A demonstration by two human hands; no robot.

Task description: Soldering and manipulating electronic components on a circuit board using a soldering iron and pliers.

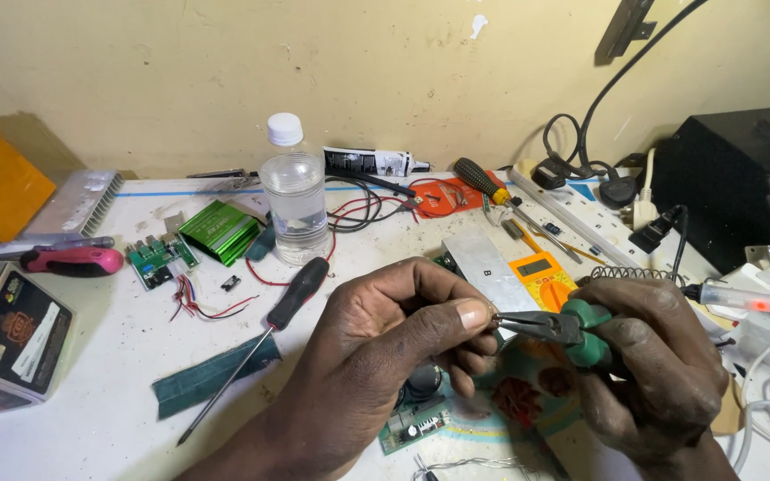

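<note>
Head view shows, low and right of centre, the right hand (648,356) clenched around green-handled pliers (550,326) whose tips meet the left hand (403,343), its fingers pinched shut on something too small to tell, above a circuit board (413,426) on the worktop (118,356).

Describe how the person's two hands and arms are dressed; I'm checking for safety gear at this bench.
Both are bare. The left hand and right hand wear no gloves, rings or watch, and no sleeves reach the visible forearms. Fingernails are short, with grime on the fingers.

Right hand (648,356) grips green-handled pliers (545,325); tips meet left hand (403,330) fingertips.
</note>
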